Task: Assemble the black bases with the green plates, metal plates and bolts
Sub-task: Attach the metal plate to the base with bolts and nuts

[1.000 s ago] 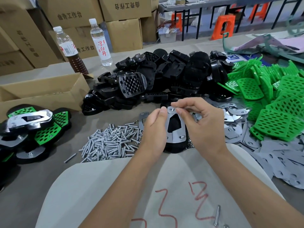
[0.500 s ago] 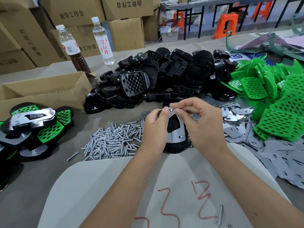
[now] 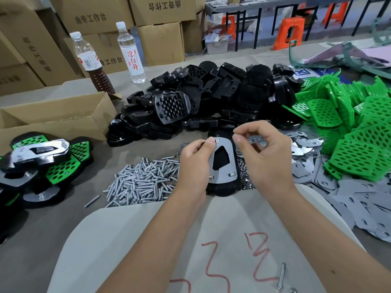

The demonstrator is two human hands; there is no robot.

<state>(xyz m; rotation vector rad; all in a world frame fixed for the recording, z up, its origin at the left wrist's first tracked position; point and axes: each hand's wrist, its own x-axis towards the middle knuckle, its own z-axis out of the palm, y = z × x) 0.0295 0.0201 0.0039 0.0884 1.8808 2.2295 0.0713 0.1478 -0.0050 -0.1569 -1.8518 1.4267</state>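
Your left hand [image 3: 193,163] grips the left side of the black base [image 3: 222,187] you are working on, thumb curled over the top edge of the metal plate [image 3: 221,163] that lies on it, and the piece sits at the near edge of the bench [image 3: 31,240], just above the pale sheet [image 3: 148,240] with red marks. Your right hand [image 3: 266,157] hovers just right of the plate's top corner, thumb and forefinger pinched together (whether a small part sits between them is too small to tell), the other fingers curled. Bolt heads show at the plate's top and at its two lower corners. Left of the base lies the heap of bolts [image 3: 141,180]; behind it, toward the middle of the bench, the pile of black bases [image 3: 211,98]. The green plates [image 3: 349,127] are heaped at the right edge, with loose metal plates [image 3: 302,153] between them and your right hand. Finished assemblies [image 3: 40,159] are stacked at the left edge, beside an open cardboard box [image 3: 57,117] and two bottles [image 3: 131,53]. One stray bolt [image 3: 281,277] lies on the pale sheet near you.
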